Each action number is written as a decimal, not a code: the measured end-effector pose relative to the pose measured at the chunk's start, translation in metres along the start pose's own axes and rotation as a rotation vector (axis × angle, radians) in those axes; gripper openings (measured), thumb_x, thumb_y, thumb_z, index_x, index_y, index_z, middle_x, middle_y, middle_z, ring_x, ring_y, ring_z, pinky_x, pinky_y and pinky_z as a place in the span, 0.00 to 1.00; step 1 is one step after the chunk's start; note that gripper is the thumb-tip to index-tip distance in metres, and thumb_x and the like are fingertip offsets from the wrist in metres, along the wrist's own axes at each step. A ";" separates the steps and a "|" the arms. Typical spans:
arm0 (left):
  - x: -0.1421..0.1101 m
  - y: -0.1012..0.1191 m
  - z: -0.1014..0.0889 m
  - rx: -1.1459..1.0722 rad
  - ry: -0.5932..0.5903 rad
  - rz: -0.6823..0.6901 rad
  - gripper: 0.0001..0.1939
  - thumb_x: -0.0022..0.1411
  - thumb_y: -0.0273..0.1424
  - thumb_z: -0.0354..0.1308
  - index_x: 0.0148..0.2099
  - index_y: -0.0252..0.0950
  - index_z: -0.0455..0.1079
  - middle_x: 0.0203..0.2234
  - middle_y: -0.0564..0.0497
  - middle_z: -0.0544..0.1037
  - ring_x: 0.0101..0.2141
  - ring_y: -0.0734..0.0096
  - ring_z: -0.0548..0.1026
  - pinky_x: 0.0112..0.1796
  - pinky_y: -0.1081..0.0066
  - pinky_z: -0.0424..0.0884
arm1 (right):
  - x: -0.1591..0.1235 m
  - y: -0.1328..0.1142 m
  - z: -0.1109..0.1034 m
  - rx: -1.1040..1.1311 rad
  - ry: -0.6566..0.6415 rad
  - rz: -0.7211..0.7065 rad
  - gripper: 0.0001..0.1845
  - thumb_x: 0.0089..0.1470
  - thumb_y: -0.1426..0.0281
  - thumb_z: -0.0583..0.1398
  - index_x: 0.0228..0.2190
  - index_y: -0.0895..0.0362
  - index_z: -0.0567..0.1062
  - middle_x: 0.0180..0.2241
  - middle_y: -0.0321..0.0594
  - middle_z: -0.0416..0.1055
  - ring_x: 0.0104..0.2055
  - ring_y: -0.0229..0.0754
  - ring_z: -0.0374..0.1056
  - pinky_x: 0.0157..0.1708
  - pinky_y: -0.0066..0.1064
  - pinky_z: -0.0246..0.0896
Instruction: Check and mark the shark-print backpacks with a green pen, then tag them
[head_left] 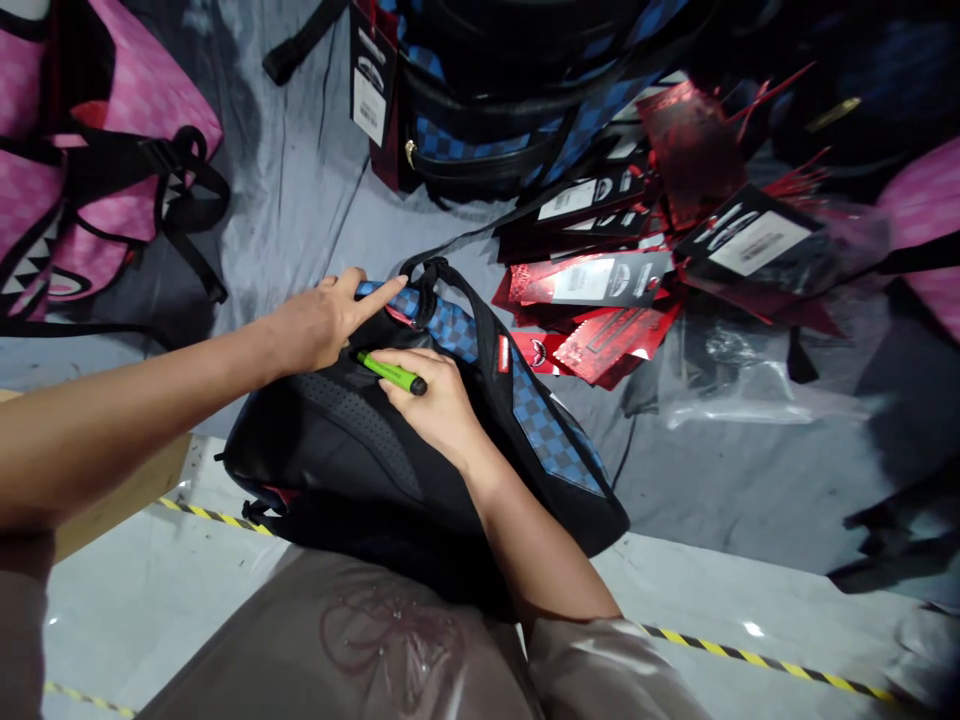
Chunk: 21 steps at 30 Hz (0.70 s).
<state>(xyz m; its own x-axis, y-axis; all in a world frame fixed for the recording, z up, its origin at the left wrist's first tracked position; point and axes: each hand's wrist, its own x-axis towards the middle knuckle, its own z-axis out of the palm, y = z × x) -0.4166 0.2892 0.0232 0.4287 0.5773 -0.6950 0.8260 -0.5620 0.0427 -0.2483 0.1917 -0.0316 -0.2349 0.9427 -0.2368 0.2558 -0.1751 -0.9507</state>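
A black backpack [330, 440] with blue checkered panels lies tilted in front of me, its back padding facing up. At its upper edge, my left hand [319, 320] grips the checkered fabric [452, 330], index finger stretched along it and the other fingers bent over the edge. Just below, my right hand [431, 395] is closed round a slim green tool [394, 373] with a black end, its far tip against the black panel. What that tip touches is too small to make out. One shoulder strap [486, 320] arches to the right of both hands.
Grey cloth [300, 200] covers the work surface. Red and black hang tags [592, 280] are heaped at the right, by clear plastic bags [750, 370]. Another blue checkered backpack [480, 140] stands behind, a pink one [120, 200] at left. Striped tape [765, 660] runs along the floor.
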 end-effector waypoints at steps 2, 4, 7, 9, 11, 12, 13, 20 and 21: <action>0.001 0.001 -0.002 0.012 -0.005 -0.016 0.49 0.66 0.22 0.53 0.78 0.46 0.29 0.63 0.36 0.57 0.60 0.45 0.68 0.54 0.55 0.74 | 0.001 0.000 0.000 0.013 -0.021 -0.013 0.19 0.53 0.80 0.66 0.44 0.50 0.83 0.43 0.34 0.83 0.47 0.43 0.76 0.56 0.41 0.67; 0.001 0.000 -0.004 0.015 -0.004 -0.011 0.48 0.66 0.22 0.53 0.78 0.46 0.29 0.63 0.35 0.57 0.60 0.45 0.68 0.53 0.55 0.74 | 0.004 -0.001 0.000 -0.018 -0.015 -0.014 0.19 0.53 0.80 0.66 0.44 0.49 0.83 0.42 0.33 0.83 0.47 0.44 0.76 0.57 0.43 0.66; -0.001 -0.003 -0.001 0.001 0.040 0.046 0.45 0.68 0.23 0.51 0.78 0.44 0.32 0.63 0.36 0.58 0.59 0.49 0.70 0.54 0.57 0.73 | 0.005 -0.007 0.006 -0.062 0.019 0.004 0.16 0.53 0.77 0.67 0.43 0.48 0.83 0.42 0.34 0.83 0.48 0.44 0.77 0.57 0.42 0.65; -0.004 -0.012 0.010 0.004 0.123 0.102 0.42 0.68 0.23 0.49 0.78 0.39 0.34 0.60 0.36 0.60 0.56 0.52 0.72 0.55 0.59 0.72 | 0.005 -0.012 0.013 -0.035 -0.002 0.000 0.13 0.55 0.74 0.66 0.42 0.49 0.83 0.42 0.33 0.84 0.45 0.41 0.78 0.54 0.36 0.66; 0.000 -0.029 0.027 0.037 0.205 0.153 0.42 0.66 0.25 0.48 0.77 0.39 0.35 0.60 0.35 0.61 0.55 0.49 0.72 0.56 0.55 0.72 | 0.007 -0.015 0.015 -0.067 -0.015 0.005 0.11 0.55 0.71 0.66 0.41 0.50 0.82 0.37 0.32 0.83 0.43 0.41 0.78 0.54 0.34 0.65; 0.006 -0.040 0.036 0.035 0.247 0.161 0.44 0.64 0.28 0.50 0.77 0.40 0.36 0.60 0.35 0.62 0.53 0.46 0.73 0.55 0.53 0.73 | 0.009 -0.016 0.012 -0.090 0.015 0.012 0.08 0.55 0.70 0.66 0.39 0.50 0.82 0.35 0.32 0.83 0.43 0.42 0.78 0.55 0.35 0.65; 0.014 -0.051 0.045 0.021 0.270 0.163 0.48 0.60 0.31 0.53 0.77 0.41 0.36 0.59 0.34 0.63 0.51 0.44 0.73 0.54 0.51 0.73 | 0.009 -0.016 0.005 -0.084 0.054 0.007 0.06 0.54 0.69 0.67 0.37 0.51 0.81 0.35 0.33 0.82 0.44 0.42 0.78 0.55 0.36 0.64; 0.040 -0.088 0.059 -0.086 0.290 0.156 0.44 0.59 0.41 0.45 0.76 0.37 0.41 0.55 0.33 0.65 0.51 0.40 0.73 0.55 0.50 0.72 | -0.067 0.016 -0.144 0.085 0.787 -0.087 0.09 0.60 0.70 0.54 0.41 0.53 0.73 0.36 0.37 0.80 0.39 0.40 0.77 0.46 0.34 0.71; 0.040 -0.088 0.059 -0.102 0.282 0.152 0.45 0.58 0.41 0.46 0.76 0.37 0.41 0.55 0.33 0.65 0.51 0.40 0.73 0.56 0.49 0.72 | -0.085 0.029 -0.171 -0.075 0.943 0.061 0.13 0.62 0.69 0.51 0.43 0.54 0.73 0.35 0.38 0.79 0.38 0.40 0.76 0.43 0.33 0.71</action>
<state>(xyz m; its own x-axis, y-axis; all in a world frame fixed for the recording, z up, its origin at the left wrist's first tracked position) -0.4940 0.3271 -0.0504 0.6220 0.6407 -0.4500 0.7714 -0.5998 0.2123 -0.0600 0.1546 -0.0051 0.6272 0.7789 0.0046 0.3101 -0.2443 -0.9188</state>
